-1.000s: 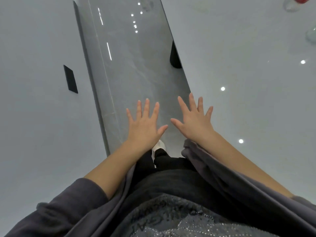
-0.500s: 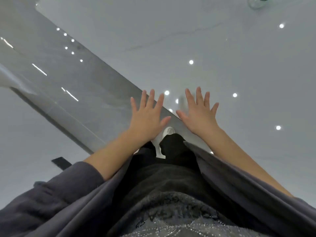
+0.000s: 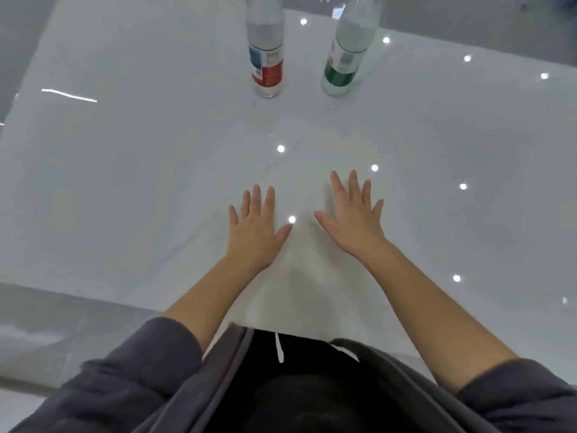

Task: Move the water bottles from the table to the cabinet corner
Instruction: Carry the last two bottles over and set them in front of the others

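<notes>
Your left hand [image 3: 254, 231] and right hand [image 3: 354, 221] were spread flat, fingers wide, palms down over the white table [image 3: 125, 182] near its front edge, holding nothing. Two water bottles stood upright near the far edge: the red-labelled bottle [image 3: 266, 62] to the left, the green-labelled bottle [image 3: 343, 60] just beside it, well apart from your hands.
</notes>
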Tool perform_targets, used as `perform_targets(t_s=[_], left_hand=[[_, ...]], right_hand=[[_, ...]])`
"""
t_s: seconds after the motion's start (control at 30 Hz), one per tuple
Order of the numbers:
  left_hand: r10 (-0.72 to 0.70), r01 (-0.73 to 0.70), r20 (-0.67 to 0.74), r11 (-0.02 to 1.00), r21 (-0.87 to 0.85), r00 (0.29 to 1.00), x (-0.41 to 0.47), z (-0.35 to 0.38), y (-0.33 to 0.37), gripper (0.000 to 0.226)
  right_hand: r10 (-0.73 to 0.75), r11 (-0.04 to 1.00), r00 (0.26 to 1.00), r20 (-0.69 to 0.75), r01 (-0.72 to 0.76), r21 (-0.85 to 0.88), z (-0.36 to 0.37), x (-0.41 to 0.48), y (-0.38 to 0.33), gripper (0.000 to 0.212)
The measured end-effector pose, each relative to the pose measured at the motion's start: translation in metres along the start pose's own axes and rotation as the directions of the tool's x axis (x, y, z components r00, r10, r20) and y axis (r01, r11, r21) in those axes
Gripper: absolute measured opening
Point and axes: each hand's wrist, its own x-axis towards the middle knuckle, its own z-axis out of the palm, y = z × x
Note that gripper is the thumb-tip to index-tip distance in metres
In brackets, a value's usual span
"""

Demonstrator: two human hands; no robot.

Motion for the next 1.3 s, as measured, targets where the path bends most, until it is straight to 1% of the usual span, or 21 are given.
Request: perform_targets(t_s=[0.13,0.2,0.23,0.27,0.33,0.37,0.4,0.47,0.53,0.63,0.73,0.8,0.83,0.97,1.1,1.2,1.3], left_hand=[[0.045,-0.053,-0.070,0.992,-0.116,0.997,0.077,-0.031,-0.014,0.083],[0.037,-0.055,-0.092,0.979,-0.198,0.995,0.114,-0.045,-0.020,0.087],[0.025,-0.051,-0.106,0.966,-0.255,0.994,0.132,-0.051,-0.022,0.090],[0.009,-0.048,-0.121,0.945,-0.323,0.993,0.149,-0.056,-0.025,0.094],[-0.019,-0.056,-0.152,0.879,-0.473,0.988,0.179,-0.063,-0.028,0.102],[-0.030,-0.068,-0.171,0.841,-0.537,0.985,0.192,-0.066,-0.029,0.105],[-0.034,-0.087,-0.193,0.806,-0.586,0.981,0.204,-0.069,-0.030,0.107],[-0.010,-0.157,-0.244,0.740,-0.654,0.970,0.226,-0.073,-0.030,0.108],[0.006,-0.213,-0.285,0.678,-0.703,0.959,0.246,-0.076,-0.028,0.107],[-0.067,-0.204,-0.315,0.633,-0.747,0.947,0.268,-0.077,-0.023,0.098],[-0.132,-0.165,-0.310,0.623,-0.765,0.942,0.281,-0.077,-0.020,0.078],[-0.140,-0.152,-0.309,0.640,-0.753,0.941,0.284,-0.079,-0.021,0.064],[-0.131,-0.153,-0.308,0.651,-0.744,0.942,0.282,-0.081,-0.021,0.060],[-0.063,-0.164,-0.278,0.676,-0.719,0.958,0.258,-0.076,-0.016,0.060],[0.050,-0.165,-0.186,0.714,-0.681,0.981,0.207,-0.054,-0.004,0.061],[0.175,-0.187,-0.083,0.735,-0.652,0.981,0.155,-0.028,0.009,0.057],[0.313,-0.225,0.040,0.760,-0.609,0.949,0.099,0.005,0.023,0.056]], right_hand=[[0.076,0.989,0.994,-0.084,-0.064,0.135,-0.027,0.059,-0.012,0.090],[0.111,0.960,0.987,-0.118,-0.076,0.268,-0.040,0.088,-0.019,0.097],[0.129,0.926,0.983,-0.134,-0.071,0.370,-0.045,0.102,-0.022,0.101],[0.148,0.870,0.977,-0.151,-0.056,0.490,-0.049,0.117,-0.025,0.106],[0.214,0.701,0.959,-0.185,-0.019,0.713,-0.055,0.144,-0.030,0.112],[0.256,0.622,0.946,-0.200,-0.003,0.783,-0.058,0.158,-0.031,0.114],[0.294,0.567,0.931,-0.217,0.013,0.824,-0.061,0.170,-0.032,0.116],[0.336,0.509,0.902,-0.272,0.070,0.858,-0.066,0.194,-0.033,0.117],[0.342,0.473,0.877,-0.338,0.150,0.868,-0.069,0.215,-0.033,0.114],[0.374,0.447,0.830,-0.413,0.229,0.865,-0.072,0.237,-0.031,0.097],[0.391,0.494,0.801,-0.453,0.233,0.838,-0.073,0.250,-0.030,0.078],[0.386,0.523,0.799,-0.462,0.223,0.823,-0.074,0.253,-0.031,0.070],[0.381,0.530,0.801,-0.461,0.219,0.819,-0.075,0.252,-0.031,0.068],[0.376,0.539,0.816,-0.440,0.194,0.820,-0.064,0.225,-0.028,0.069],[0.409,0.533,0.826,-0.388,0.129,0.836,-0.028,0.157,-0.014,0.067],[0.470,0.490,0.807,-0.358,0.098,0.866,0.006,0.085,0.001,0.058],[0.566,0.411,0.764,-0.310,0.065,0.909,0.046,0.005,0.018,0.045]])
